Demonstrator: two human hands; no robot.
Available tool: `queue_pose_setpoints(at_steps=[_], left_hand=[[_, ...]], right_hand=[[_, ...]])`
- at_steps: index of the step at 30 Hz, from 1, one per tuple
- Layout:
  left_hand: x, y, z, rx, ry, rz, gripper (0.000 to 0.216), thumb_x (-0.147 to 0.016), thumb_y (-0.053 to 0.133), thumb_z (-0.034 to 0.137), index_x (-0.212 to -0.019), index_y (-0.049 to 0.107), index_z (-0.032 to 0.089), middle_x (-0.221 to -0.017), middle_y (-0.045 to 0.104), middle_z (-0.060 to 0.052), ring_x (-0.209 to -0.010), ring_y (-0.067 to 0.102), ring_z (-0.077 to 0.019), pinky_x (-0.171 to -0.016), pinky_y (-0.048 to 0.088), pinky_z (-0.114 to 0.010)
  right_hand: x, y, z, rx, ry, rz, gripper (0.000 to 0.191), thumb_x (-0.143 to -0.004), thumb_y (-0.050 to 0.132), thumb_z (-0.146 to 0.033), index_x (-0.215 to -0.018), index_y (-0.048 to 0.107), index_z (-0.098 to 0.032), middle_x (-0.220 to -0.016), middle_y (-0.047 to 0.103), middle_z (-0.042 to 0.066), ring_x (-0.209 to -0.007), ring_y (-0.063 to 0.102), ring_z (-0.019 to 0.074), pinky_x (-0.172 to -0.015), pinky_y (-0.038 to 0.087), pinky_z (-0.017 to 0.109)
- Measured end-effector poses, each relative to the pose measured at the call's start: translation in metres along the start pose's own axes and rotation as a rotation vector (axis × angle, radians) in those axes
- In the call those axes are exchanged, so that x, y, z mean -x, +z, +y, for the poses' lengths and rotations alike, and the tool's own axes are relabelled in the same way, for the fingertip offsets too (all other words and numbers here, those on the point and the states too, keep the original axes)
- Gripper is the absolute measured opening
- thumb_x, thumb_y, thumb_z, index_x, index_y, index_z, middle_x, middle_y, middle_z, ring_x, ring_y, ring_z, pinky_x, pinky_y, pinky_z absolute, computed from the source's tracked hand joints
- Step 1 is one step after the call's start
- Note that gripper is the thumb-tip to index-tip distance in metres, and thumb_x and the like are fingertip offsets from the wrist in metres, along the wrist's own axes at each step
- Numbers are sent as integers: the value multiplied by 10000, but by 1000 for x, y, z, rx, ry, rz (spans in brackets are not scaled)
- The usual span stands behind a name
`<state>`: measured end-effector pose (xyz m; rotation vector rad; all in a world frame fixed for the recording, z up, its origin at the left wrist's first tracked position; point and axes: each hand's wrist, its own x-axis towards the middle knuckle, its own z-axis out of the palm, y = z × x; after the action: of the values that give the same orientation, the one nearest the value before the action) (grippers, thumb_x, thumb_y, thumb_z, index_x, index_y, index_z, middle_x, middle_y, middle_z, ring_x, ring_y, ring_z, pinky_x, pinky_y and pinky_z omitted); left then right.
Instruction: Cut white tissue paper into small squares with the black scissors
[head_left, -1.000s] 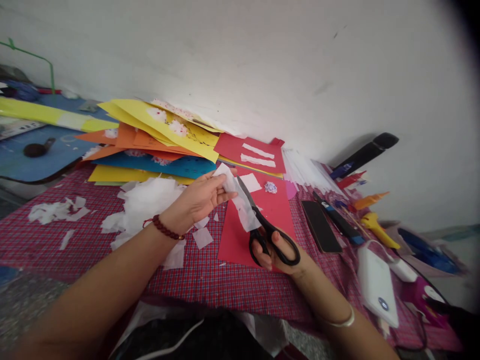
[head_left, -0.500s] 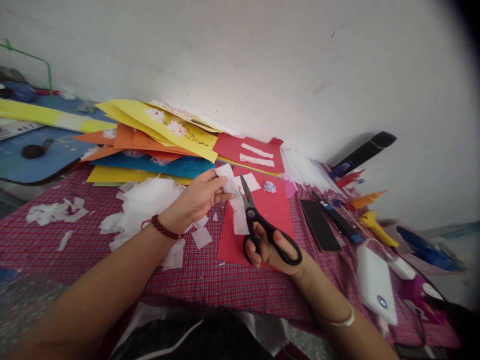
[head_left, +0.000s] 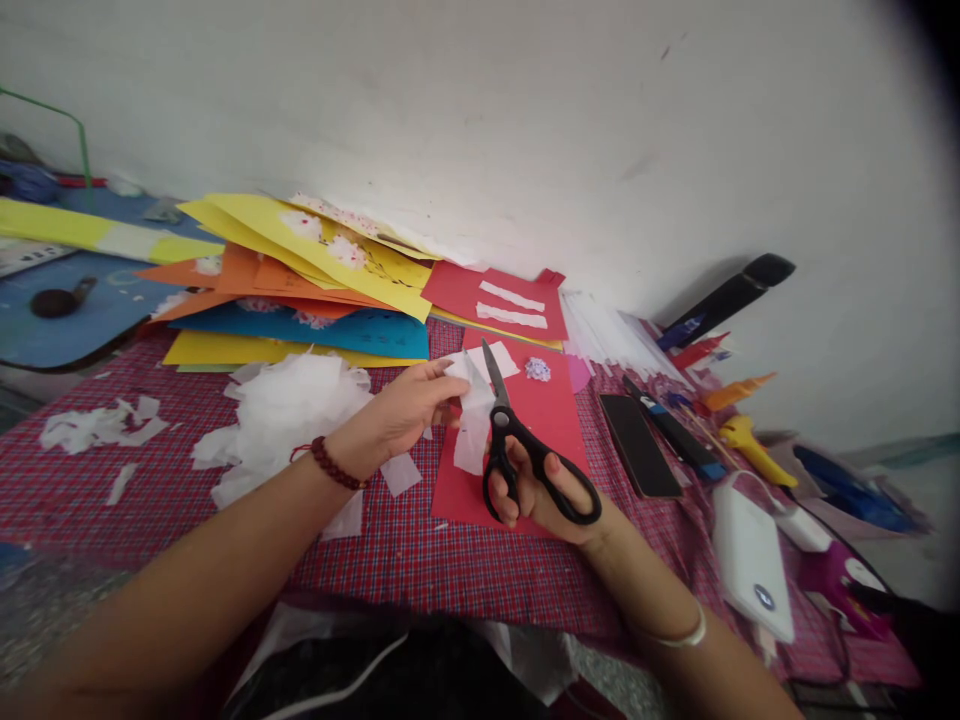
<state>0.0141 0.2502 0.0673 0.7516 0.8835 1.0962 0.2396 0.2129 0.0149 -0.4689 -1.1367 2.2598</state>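
My left hand (head_left: 405,412) pinches a strip of thin white paper (head_left: 472,425) that hangs down over a red card sheet (head_left: 544,420). My right hand (head_left: 544,492) grips black-handled scissors (head_left: 517,450), fingers through the loops, blades pointing up and nearly closed beside the strip's right edge. A red bead bracelet circles my left wrist and a pale bangle my right. The hands are above a red checked tablecloth (head_left: 420,560).
A heap of white paper scraps (head_left: 289,410) lies left of my hands. Stacked yellow, orange, blue and red card sheets (head_left: 315,280) are behind. A dark phone (head_left: 637,432), pens, an orange-yellow glue gun (head_left: 742,440) and a white power bank (head_left: 750,560) lie right.
The scissors swung from slanting under the paper strip to nearly upright beside it. My left hand dropped slightly, and the strip now hangs shorter and more crumpled.
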Motion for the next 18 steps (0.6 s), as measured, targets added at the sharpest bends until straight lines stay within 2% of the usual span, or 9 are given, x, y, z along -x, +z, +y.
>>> queue_pose_setpoints(at_steps=[3, 7, 9, 13, 15, 18], left_hand=[[1, 0, -2, -34, -26, 22, 162, -711, 751, 152, -837, 650, 155, -723, 635, 0, -562, 564, -95, -511, 472, -231], [1, 0, -1, -49, -27, -1, 146, -734, 722, 153, -868, 663, 147, -769, 661, -18, -572, 576, -92, -507, 463, -224], [0, 0, -1, -49, -18, -14, 125, -739, 714, 156, -854, 668, 146, -753, 665, -17, -544, 558, -81, -501, 449, -219], [-3, -2, 0, -57, 19, -12, 87, -730, 705, 158, -798, 651, 149, -677, 616, 9, -500, 500, -63, -476, 390, -213], [-4, -4, 1, -41, 38, 5, 109, -698, 710, 143, -769, 628, 159, -662, 591, 23, -505, 488, -62, -467, 359, -215], [-4, -6, 4, -20, 58, 54, 158, -653, 714, 119, -743, 594, 169, -685, 592, 24, -538, 486, -63, -467, 333, -217]], right_hand=[[-1, 3, 0, 14, -29, 37, 507, -900, 669, -648, -1198, 619, -240, -869, 655, 11, -622, 576, 108, -579, 469, 237], [0, 5, -1, 119, -34, 117, 505, -931, 623, -653, -1174, 646, -211, -746, 585, -35, -436, 426, 53, -418, 367, 199], [0, 6, -2, 171, -44, 139, 495, -945, 600, -652, -1175, 643, -216, -734, 576, -40, -416, 409, 51, -396, 347, 199], [-2, 8, -5, 166, -39, 101, 567, -869, 670, -694, -1198, 638, -233, -860, 624, 5, -610, 558, 106, -584, 472, 251], [-2, 7, -8, 153, -22, 87, 603, -828, 697, -715, -1195, 642, -240, -901, 630, 20, -693, 584, 135, -667, 482, 280], [3, 1, -19, 261, -78, 164, 635, -830, 677, -727, -1244, 630, -246, -909, 615, 28, -713, 568, 158, -675, 467, 307]])
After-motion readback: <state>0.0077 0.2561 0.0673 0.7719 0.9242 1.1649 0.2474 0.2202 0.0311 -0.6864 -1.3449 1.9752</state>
